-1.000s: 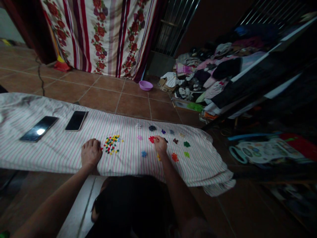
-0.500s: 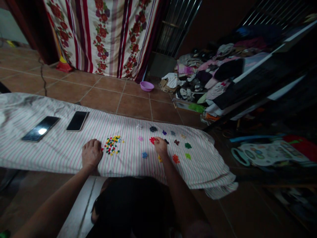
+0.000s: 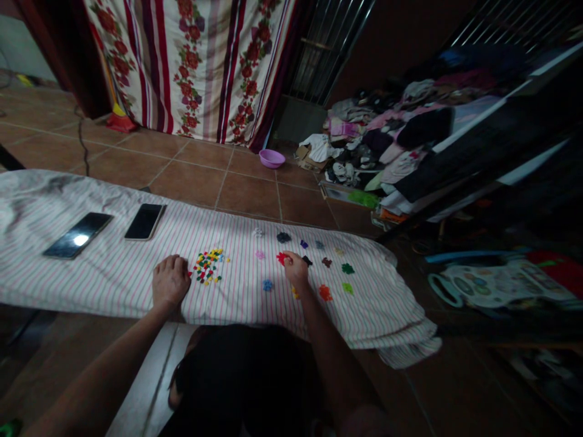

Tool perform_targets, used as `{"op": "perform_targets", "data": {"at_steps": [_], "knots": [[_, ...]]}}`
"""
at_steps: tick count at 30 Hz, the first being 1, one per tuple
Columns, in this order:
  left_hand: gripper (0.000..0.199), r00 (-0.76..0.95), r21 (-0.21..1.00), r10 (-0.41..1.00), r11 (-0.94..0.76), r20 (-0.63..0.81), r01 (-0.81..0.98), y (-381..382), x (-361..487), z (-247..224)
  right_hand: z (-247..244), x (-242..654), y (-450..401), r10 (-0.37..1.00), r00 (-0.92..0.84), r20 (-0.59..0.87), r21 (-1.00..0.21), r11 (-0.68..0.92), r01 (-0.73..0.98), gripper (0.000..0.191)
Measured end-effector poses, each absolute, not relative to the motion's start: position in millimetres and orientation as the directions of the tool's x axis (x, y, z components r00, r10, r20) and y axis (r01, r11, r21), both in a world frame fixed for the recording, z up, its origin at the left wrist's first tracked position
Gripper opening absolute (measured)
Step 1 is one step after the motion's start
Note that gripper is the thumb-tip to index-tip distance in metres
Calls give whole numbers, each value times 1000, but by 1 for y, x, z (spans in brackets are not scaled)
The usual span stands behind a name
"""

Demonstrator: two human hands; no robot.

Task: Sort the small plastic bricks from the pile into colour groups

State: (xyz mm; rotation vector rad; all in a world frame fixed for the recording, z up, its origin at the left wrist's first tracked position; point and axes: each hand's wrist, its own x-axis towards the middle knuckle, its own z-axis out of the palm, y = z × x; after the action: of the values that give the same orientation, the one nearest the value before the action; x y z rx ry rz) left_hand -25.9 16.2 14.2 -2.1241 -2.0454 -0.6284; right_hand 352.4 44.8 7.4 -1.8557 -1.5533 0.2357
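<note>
My left hand (image 3: 170,280) rests on the striped cloth (image 3: 241,303), its fingers curled, just left of a loose pile of small red, yellow, green and blue pieces (image 3: 208,266). A bit of red shows at its fingertips. With fingers pinched, my right hand (image 3: 296,270) is at the small red pile (image 3: 281,258); whatever it may hold is too small to make out. Around it lie small single-colour piles: blue (image 3: 267,285), pink (image 3: 260,255), dark grey (image 3: 283,237), orange (image 3: 325,292), light green (image 3: 347,288) and dark green (image 3: 347,268).
Two phones lie at the left of the cloth, one flat and shiny (image 3: 78,235), the other darker (image 3: 145,221). Beyond the cloth, a purple basin (image 3: 272,159) stands on the tiled floor, near heaped clothes (image 3: 382,133). A striped floral curtain (image 3: 209,73) hangs behind.
The whole view has shifted very slightly. Both hands stay in nearly the same places, the right at the red pile and the left beside the mixed pieces.
</note>
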Motion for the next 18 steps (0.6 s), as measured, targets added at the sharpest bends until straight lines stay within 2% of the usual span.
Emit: {"op": "perform_targets", "data": {"at_steps": [12, 18], "knots": [[22, -24, 248, 931, -72, 365, 966, 16, -25, 17, 9, 350, 44, 887, 288, 360, -619, -4, 786, 35], [21, -22, 226, 931, -66, 364, 972, 16, -24, 21, 19, 331, 43, 892, 237, 386, -583, 36, 812, 34]]}}
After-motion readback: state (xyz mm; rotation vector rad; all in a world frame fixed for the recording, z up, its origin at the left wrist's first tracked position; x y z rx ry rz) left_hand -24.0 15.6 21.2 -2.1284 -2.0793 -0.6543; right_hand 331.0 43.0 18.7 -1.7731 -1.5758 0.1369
